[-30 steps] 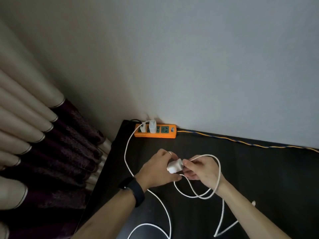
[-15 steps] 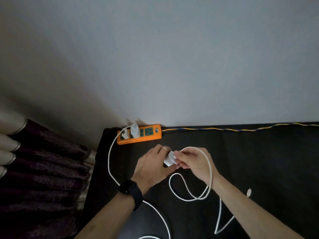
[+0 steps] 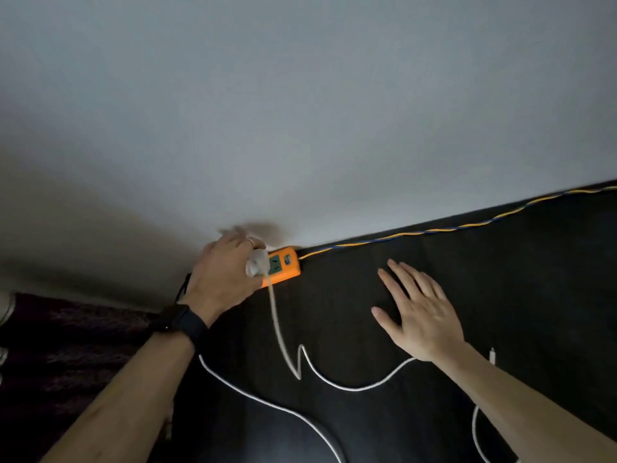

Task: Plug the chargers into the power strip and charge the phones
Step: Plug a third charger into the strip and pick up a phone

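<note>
Curtain: a dark purple curtain (image 3: 50, 345) hangs at the far left, about 9 o'clock from the hands, dim and hard to read.
Watch: a black watch (image 3: 182, 320) sits on the left wrist, at 7 o'clock from the left hand.
Left hand: the left hand (image 3: 222, 275) is closed around a white charger (image 3: 257, 262), thumb below and fingers curled over the top; the fingertips are blurred. A ring shows on one finger.
Charger: it sits at the left end of the power strip, pressed against the strip's face; whether its pins are fully seated I cannot tell, as the hand covers that side.
Power strip: the orange power strip (image 3: 283, 264) lies on the dark worktop (image 3: 500, 279) right against the grey wall (image 3: 300, 111), at 3 o'clock from the left hand. One green socket and a small port at its right end are uncovered.
Charger cable: a white cable (image 3: 278, 325) drops from the charger towards 6 o'clock, kinks sharply, then snakes right and passes under the right forearm.
Second cable: another white cable (image 3: 267, 402) curves across the worktop below the left forearm.
Right hand: the right hand (image 3: 420, 315) lies flat on the worktop, palm down, fingers spread wide, holding nothing, at 4 o'clock from the strip.
Strip lead: a yellow and blue twisted lead (image 3: 467, 227) runs from the strip along the wall towards 2 o'clock.
Connector: a small white cable end (image 3: 492, 355) lies just beside the right forearm, at 4 o'clock from the right hand.
</note>
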Available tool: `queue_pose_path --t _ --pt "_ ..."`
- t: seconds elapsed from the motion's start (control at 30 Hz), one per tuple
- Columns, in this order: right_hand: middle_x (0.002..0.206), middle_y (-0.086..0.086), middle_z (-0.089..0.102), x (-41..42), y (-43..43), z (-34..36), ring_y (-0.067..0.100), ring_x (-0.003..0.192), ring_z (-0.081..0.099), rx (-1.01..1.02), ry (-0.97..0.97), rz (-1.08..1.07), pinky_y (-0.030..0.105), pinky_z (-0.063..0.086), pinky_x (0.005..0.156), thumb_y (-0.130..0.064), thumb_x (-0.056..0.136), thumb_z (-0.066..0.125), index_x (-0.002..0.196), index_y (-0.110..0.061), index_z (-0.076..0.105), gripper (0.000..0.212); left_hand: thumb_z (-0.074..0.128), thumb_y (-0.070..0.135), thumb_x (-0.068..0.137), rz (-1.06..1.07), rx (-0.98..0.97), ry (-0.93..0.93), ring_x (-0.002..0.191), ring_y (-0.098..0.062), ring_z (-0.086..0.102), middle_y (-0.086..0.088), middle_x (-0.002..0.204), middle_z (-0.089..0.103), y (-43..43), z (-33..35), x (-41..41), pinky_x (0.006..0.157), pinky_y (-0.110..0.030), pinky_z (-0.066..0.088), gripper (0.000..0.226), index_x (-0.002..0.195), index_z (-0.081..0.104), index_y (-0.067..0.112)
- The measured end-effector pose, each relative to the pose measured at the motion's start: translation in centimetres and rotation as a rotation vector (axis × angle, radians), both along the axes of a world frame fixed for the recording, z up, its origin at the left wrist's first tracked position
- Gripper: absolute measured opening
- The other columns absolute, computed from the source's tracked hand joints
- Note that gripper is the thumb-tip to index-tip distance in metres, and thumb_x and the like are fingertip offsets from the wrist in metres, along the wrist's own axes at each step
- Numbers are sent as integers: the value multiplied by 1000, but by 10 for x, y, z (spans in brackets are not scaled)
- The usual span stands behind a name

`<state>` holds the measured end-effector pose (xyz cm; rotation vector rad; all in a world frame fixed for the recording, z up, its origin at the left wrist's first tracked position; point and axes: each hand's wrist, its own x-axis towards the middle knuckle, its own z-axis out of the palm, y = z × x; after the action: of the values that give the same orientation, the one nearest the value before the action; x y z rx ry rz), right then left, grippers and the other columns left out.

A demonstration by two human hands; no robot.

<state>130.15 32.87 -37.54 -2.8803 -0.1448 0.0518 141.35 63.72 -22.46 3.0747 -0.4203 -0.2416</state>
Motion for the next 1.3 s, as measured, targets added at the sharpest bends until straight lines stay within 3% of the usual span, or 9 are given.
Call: queue_pose_path --t 0.13,0.23,0.53,0.8,0.9,1.07,1.3 --pt "166 -4 24 -1 -1 2 17 152 24 30 44 -17 41 22 124 -65 95 33 156 -26 34 72 63 41 76 54 125 125 101 -30 65 -4 105 70 4 -2 11 84 -40 53 37 111 65 29" --pt "166 -4 25 -1 -2 2 17 152 25 41 35 -16 41 23 123 -65 96 33 155 -25 35 72 70 51 67 173 12 206 100 -29 66 -3 107 71 6 -7 15 85 -41 53 52 111 66 24" --pt "163 -1 32 0 -4 1 19 150 30 67 15 -17 43 27 122 -63 95 40 152 -23 41 70 80 40 76 274 -113 256 101 -21 64 1 111 70 1 -8 21 79 -26 43 49 119 66 20" --pt "164 -2 29 1 -4 0 18 151 28 54 20 -15 42 26 122 -64 95 36 153 -24 39 71 82 36 76 311 -252 295 102 -17 64 4 115 68 5 -8 22 87 -37 56 56 127 62 25" --pt "164 -1 30 1 -5 -1 19 150 29 57 18 -15 43 26 122 -64 95 37 153 -24 40 70 82 34 76 300 -225 306 103 -18 65 1 120 68 8 -5 25 86 -42 58 56 128 63 25" --pt "164 -2 29 1 -4 -1 19 150 28 56 16 -14 42 26 122 -63 95 37 153 -24 40 70 78 29 81 199 -46 286 111 -25 62 -5 124 67 5 -6 24 93 -34 50 49 127 64 18" --pt "163 -1 32 1 -4 -2 20 150 30 53 -8 -19 43 27 121 -62 95 40 152 -22 42 70 76 46 76 133 56 246 120 -21 58 2 133 63 -1 -11 25 97 -37 49 60 133 59 35"
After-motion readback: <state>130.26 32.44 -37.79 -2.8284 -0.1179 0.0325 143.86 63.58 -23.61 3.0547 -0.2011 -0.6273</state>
